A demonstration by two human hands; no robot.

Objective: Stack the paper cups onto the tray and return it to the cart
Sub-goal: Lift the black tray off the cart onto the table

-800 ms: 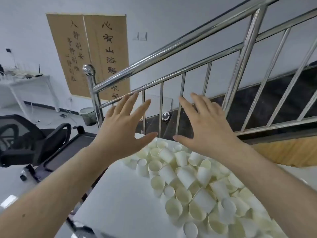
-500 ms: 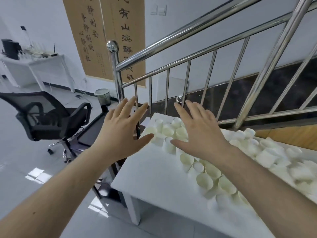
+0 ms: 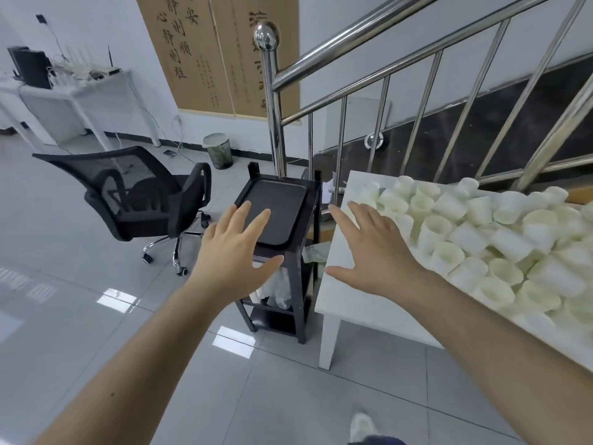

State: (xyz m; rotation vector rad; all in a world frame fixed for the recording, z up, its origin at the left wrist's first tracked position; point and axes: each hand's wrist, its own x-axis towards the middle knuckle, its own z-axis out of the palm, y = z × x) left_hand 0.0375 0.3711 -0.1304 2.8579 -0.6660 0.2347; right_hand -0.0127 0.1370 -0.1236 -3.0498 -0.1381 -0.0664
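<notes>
— How did the cups [image 3: 475,232] look?

— Small, pale cream paper ones, a loose heap of them lying on their sides and upright, covering the far and right part of the white table [image 3: 353,303]. None were stacked.

— And the tray [image 3: 276,207]?

— Black, flat, with a low rim and rounded corners. It sat on top of the black cart [image 3: 298,284], which stood just beside the table's left edge. Nothing lay in it.

— Any writing?

— Two tan scrolls [image 3: 224,53] hung on the wall with dark Chinese characters in columns; I couldn't read them surely. The cups showed no print.

— Other containers?

— A bin [image 3: 219,150] stood on the floor by the wall; its contents couldn't be made out. The cart's lower shelf held something white and crumpled.

— The hands?

— Both were spread, fingers straight, holding nothing. The left hand [image 3: 236,252] hovered over the tray's near end, the right hand [image 3: 373,252] over the table's bare near corner, well apart from each other.
</notes>
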